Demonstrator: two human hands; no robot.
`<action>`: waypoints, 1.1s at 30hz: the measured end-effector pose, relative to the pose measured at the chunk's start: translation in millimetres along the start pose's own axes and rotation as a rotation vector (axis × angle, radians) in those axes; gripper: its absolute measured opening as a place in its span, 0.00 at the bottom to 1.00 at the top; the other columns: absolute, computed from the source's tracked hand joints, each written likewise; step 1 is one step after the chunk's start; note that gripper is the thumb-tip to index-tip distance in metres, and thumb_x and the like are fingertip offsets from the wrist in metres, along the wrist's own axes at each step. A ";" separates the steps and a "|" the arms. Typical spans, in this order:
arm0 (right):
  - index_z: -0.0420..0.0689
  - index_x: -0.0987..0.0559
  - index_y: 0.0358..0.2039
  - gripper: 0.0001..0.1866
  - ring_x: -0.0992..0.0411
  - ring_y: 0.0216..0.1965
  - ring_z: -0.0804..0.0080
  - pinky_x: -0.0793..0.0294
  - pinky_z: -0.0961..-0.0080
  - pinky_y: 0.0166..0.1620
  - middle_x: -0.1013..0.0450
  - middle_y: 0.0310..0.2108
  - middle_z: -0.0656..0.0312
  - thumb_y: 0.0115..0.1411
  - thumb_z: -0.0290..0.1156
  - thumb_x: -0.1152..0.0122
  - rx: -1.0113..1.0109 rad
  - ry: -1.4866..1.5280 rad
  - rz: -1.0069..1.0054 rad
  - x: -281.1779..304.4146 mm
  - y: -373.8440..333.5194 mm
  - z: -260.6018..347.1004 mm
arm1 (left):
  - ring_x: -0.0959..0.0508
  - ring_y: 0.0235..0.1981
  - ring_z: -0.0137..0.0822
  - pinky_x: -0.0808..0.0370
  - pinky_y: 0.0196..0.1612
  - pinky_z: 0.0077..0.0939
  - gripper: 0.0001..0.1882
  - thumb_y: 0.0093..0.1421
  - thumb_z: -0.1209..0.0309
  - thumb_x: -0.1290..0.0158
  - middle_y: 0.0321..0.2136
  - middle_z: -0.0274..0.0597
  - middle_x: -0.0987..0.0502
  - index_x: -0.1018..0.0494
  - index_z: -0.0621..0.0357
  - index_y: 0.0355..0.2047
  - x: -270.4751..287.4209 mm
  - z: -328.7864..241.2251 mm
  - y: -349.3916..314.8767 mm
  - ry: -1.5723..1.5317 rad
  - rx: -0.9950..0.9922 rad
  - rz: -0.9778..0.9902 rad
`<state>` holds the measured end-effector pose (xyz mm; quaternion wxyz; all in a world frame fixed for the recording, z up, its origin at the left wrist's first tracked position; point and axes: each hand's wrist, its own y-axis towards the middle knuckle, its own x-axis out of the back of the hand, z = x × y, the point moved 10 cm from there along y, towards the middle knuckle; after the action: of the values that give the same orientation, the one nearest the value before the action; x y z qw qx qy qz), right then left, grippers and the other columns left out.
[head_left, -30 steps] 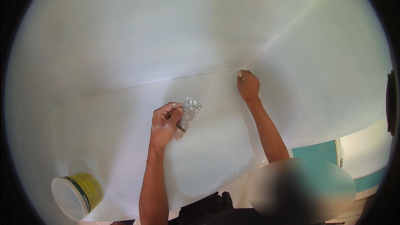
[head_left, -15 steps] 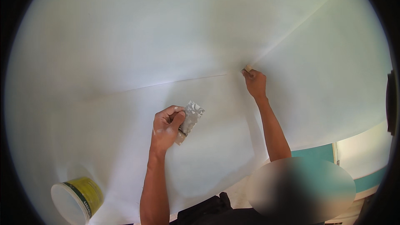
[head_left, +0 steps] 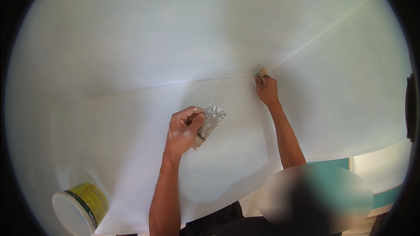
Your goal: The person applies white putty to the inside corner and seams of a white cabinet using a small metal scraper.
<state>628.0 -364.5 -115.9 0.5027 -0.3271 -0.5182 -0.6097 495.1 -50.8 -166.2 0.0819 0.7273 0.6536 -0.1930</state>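
Observation:
My left hand (head_left: 186, 131) is closed on a flat putty knife (head_left: 212, 120) whose grey blade carries smears of whitish filler, with a short tan end below my fingers. White smudges show on the fingers and the back of that hand. Farther up and to the right, my right hand (head_left: 267, 91) grips a small tan-and-grey scraper (head_left: 262, 72). The scraper is at the corner where the pale wall surfaces (head_left: 227, 35) meet. Its working edge is too small to make out.
A yellow-green bucket (head_left: 92, 201) with a white inside lies tipped toward view at lower left. Teal-and-white panels (head_left: 330, 164) show at lower right, beside a blurred oval patch. A thin seam line runs left from the corner, and another rises to the upper right.
My left hand and its putty knife have shifted a little right and up. My right hand stays at the corner, its scraper turned slightly.

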 end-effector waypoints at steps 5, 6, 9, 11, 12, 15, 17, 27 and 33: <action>0.33 0.24 0.25 0.13 0.27 0.27 0.40 0.28 0.54 0.33 0.26 0.26 0.41 0.63 0.30 0.39 0.085 0.088 -0.042 -11.7 -10.1 41.2 | 0.37 0.22 0.16 0.39 0.26 0.18 0.07 0.65 0.74 0.47 0.19 0.24 0.30 0.20 0.64 0.36 -1.9 1.6 0.5 -0.024 0.008 -0.003; 0.33 0.23 0.25 0.13 0.27 0.27 0.40 0.28 0.54 0.33 0.26 0.26 0.41 0.63 0.31 0.39 0.079 0.131 -0.003 -13.6 -11.2 59.7 | 0.37 0.22 0.16 0.38 0.26 0.18 0.07 0.65 0.74 0.47 0.19 0.24 0.29 0.20 0.64 0.36 0.0 1.8 0.4 -0.018 0.018 -0.013; 0.34 0.23 0.26 0.14 0.26 0.28 0.40 0.28 0.54 0.33 0.26 0.26 0.42 0.63 0.31 0.39 0.054 0.123 -0.060 3.0 -6.8 45.4 | 0.36 0.22 0.16 0.37 0.27 0.18 0.07 0.65 0.74 0.47 0.19 0.25 0.28 0.20 0.64 0.36 0.7 1.8 0.8 -0.021 0.029 -0.022; 0.33 0.23 0.25 0.16 0.26 0.27 0.40 0.28 0.54 0.33 0.26 0.25 0.41 0.64 0.33 0.40 -0.035 0.066 -0.139 22.6 -5.3 20.3 | 0.35 0.22 0.17 0.36 0.27 0.18 0.07 0.65 0.74 0.47 0.20 0.26 0.27 0.20 0.64 0.36 4.4 6.7 2.8 -0.032 0.013 -0.029; 0.33 0.23 0.26 0.15 0.26 0.28 0.39 0.28 0.53 0.34 0.26 0.26 0.41 0.65 0.32 0.40 -0.062 0.013 -0.124 24.8 -5.6 4.4 | 0.33 0.24 0.17 0.34 0.29 0.18 0.07 0.65 0.74 0.47 0.21 0.27 0.26 0.20 0.65 0.36 2.0 8.5 3.3 -0.019 0.024 -0.009; 0.32 0.22 0.28 0.13 0.26 0.30 0.39 0.27 0.52 0.36 0.25 0.29 0.41 0.65 0.30 0.42 -0.076 -0.129 -0.119 17.7 -1.4 -24.4 | 0.30 0.26 0.18 0.31 0.32 0.18 0.07 0.65 0.75 0.47 0.24 0.29 0.23 0.20 0.65 0.37 -1.9 7.0 3.0 0.003 0.047 0.032; 0.32 0.22 0.30 0.12 0.25 0.33 0.39 0.26 0.51 0.39 0.24 0.31 0.41 0.65 0.29 0.44 0.003 -0.186 -0.161 12.1 4.4 -17.5 | 0.29 0.26 0.18 0.30 0.32 0.18 0.07 0.65 0.75 0.47 0.24 0.29 0.23 0.20 0.65 0.37 -0.6 4.2 1.0 0.002 0.056 0.019; 0.33 0.21 0.32 0.08 0.26 0.36 0.43 0.27 0.52 0.42 0.24 0.32 0.46 0.62 0.26 0.43 0.039 -0.059 -0.143 -5.9 -3.8 15.7 | 0.36 0.23 0.16 0.37 0.27 0.17 0.07 0.64 0.74 0.47 0.20 0.25 0.28 0.21 0.63 0.34 2.8 6.6 2.6 -0.062 0.011 0.007; 0.36 0.21 0.30 0.04 0.25 0.32 0.46 0.26 0.57 0.37 0.23 0.30 0.47 0.60 0.24 0.39 0.156 0.000 -0.219 -7.3 -16.6 68.5 | 0.35 0.24 0.16 0.36 0.28 0.17 0.07 0.65 0.74 0.47 0.21 0.25 0.28 0.21 0.64 0.35 -7.1 -1.1 2.4 -0.032 0.019 0.008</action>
<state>605.9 -297.5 -110.5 0.4570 -0.2288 -0.5966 -0.6188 497.1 -57.3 -162.8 0.0861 0.7275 0.6473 -0.2105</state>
